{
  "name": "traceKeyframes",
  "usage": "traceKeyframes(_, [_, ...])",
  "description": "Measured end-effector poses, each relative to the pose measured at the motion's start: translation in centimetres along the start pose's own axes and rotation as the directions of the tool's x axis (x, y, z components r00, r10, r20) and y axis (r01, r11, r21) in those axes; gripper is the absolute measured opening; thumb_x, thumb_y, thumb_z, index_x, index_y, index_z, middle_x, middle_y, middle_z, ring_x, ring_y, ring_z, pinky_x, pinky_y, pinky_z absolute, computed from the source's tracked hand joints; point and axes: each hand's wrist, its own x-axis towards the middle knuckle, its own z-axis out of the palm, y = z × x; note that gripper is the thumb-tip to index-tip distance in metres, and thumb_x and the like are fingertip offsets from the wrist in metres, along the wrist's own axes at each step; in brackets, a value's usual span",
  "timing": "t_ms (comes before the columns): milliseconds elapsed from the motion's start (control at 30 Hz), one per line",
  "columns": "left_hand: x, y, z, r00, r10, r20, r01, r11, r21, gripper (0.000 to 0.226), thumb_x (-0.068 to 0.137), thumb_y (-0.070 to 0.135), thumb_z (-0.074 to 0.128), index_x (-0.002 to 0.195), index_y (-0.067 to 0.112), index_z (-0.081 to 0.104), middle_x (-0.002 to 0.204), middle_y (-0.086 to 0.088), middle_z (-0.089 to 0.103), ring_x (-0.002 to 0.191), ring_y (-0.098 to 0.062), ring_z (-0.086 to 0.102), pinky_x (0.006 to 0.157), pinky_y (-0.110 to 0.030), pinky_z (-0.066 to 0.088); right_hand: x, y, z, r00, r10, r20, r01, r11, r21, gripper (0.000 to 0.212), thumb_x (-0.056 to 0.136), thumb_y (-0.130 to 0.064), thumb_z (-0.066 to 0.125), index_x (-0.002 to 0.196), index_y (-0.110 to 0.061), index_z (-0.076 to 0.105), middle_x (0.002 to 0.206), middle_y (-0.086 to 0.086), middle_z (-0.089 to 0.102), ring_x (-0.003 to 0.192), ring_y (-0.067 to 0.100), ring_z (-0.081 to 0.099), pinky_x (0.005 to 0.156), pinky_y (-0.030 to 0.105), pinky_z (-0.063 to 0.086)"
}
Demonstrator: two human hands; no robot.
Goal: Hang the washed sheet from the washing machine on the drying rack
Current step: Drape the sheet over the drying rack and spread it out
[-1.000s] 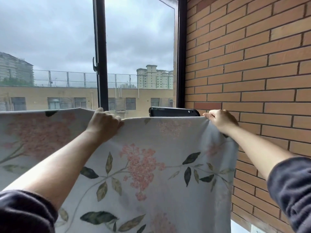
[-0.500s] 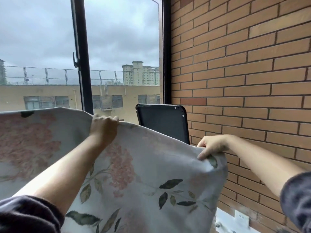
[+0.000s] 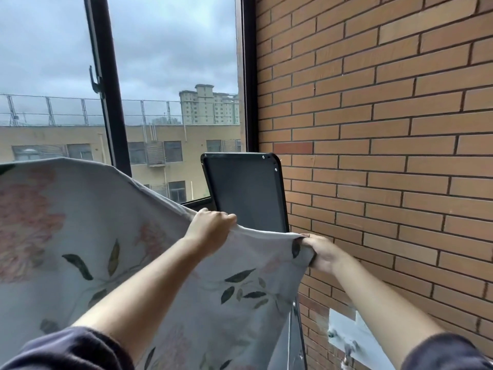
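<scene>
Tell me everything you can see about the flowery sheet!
The sheet is pale grey-white cloth printed with pink flower clusters and dark green leaves. It hangs spread out in front of the window, its top edge sloping down to the right. The left hand grips that edge, and the right hand holds its corner near the brick wall.

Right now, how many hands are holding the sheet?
2. The left hand grips the top edge of the sheet, in front of the window. The right hand holds the sheet's right end, next to the brick wall.
</scene>
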Motion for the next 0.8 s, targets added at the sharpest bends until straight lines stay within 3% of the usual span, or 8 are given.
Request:
traceKeyframes(100, [0.5,-0.2,-0.3,0.999,0.01,-0.049,-0.012,0.999,-0.034,0.014,0.088,0.019,0.046,0.096,0.022,0.057,0.101,0.001,0.068,0.094,-0.025,0.064,0.081,-0.032,0.037,-1.0,-0.7,-0.8,0.998,0.003,0.059,-0.02,0.955,0.297,0.023,0.095,-0.026,0.048,0.092,-0.009,0.063,0.084,0.011,0.063,0.07,0.021,0.06,0.063,0.031,0.051])
traceKeyframes(167, [1.0,-0.2,-0.6,0.995,0.009,-0.098,-0.015,0.998,-0.053,0.014,0.088,0.02,0.047,0.096,0.02,0.059,0.097,0.0,0.069,0.091,-0.026,0.065,0.08,-0.032,0.038,-1.4,-2.3,-1.2,1.0,-0.004,0.025,-0.005,0.934,0.357,0.022,0.094,-0.029,0.051,0.084,-0.011,0.06,0.077,0.008,0.063,0.067,0.02,0.06,0.066,0.033,0.05])
traceKeyframes(233, [1.6,-0.3,-1.0,0.985,0.007,-0.173,-0.02,0.997,-0.076,0.009,0.087,0.019,0.051,0.091,0.016,0.059,0.09,-0.004,0.07,0.084,-0.03,0.066,0.075,-0.033,0.041,-1.4,-4.6,-1.6,0.997,-0.057,-0.056,0.073,0.938,0.339,0.016,0.094,-0.016,0.052,0.081,-0.011,0.061,0.066,0.004,0.067,0.059,0.016,0.064,0.061,0.031,0.054])
traceKeyframes(333, [3.0,-0.7,-2.5,0.968,0.003,-0.252,-0.019,0.998,-0.06,0.012,0.093,0.025,0.05,0.094,0.015,0.056,0.09,-0.004,0.069,0.082,-0.03,0.065,0.072,-0.033,0.042,-0.7,-9.0,-2.4,0.979,-0.1,-0.18,0.15,0.945,0.292,0.017,0.094,-0.006,0.051,0.081,-0.013,0.061,0.066,0.003,0.068,0.066,0.016,0.061,0.064,0.031,0.053])
traceKeyframes(467, [4.2,-3.0,-4.8,0.962,-0.067,-0.264,0.082,0.996,0.046,0.017,0.097,0.027,0.045,0.1,0.016,0.058,0.096,-0.006,0.069,0.087,-0.03,0.066,0.066,-0.03,0.035,-0.5,-13.7,-3.9,0.956,-0.158,-0.246,0.165,0.986,0.009,0.007,0.091,-0.01,0.057,0.089,-0.012,0.063,0.075,0.003,0.066,0.073,0.017,0.059,0.065,0.033,0.049])
traceKeyframes(533, [4.4,-4.5,-5.6,0.962,-0.11,-0.25,0.133,0.988,0.081,0.023,0.097,0.032,0.044,0.1,0.016,0.059,0.096,-0.009,0.069,0.088,-0.031,0.066,0.067,-0.031,0.04,-0.6,-15.3,-4.3,0.951,-0.176,-0.255,0.165,0.984,-0.064,0.01,0.092,-0.012,0.056,0.086,-0.013,0.064,0.08,0.003,0.063,0.075,0.017,0.056,0.064,0.032,0.046])
traceKeyframes(633, [4.6,-6.5,-6.3,0.956,-0.159,-0.245,0.181,0.981,0.069,0.027,0.097,0.037,0.042,0.1,0.015,0.059,0.095,-0.013,0.069,0.087,-0.033,0.066,0.064,-0.032,0.039,-0.4,-17.1,-4.0,0.95,-0.186,-0.252,0.186,0.982,-0.023,0.018,0.094,-0.012,0.053,0.079,-0.015,0.063,0.079,0.001,0.063,0.072,0.015,0.057,0.061,0.029,0.048])
traceKeyframes(800, [4.9,-8.2,-7.8,0.94,-0.207,-0.27,0.228,0.973,0.048,0.028,0.098,0.035,0.039,0.094,0.016,0.059,0.094,-0.014,0.069,0.085,-0.034,0.065,0.061,-0.031,0.036,0.3,-18.8,-2.8,0.935,-0.236,-0.266,0.271,0.957,0.101,0.02,0.092,-0.005,0.053,0.075,-0.012,0.061,0.054,-0.003,0.066,0.057,0.012,0.062,0.051,0.025,0.051])
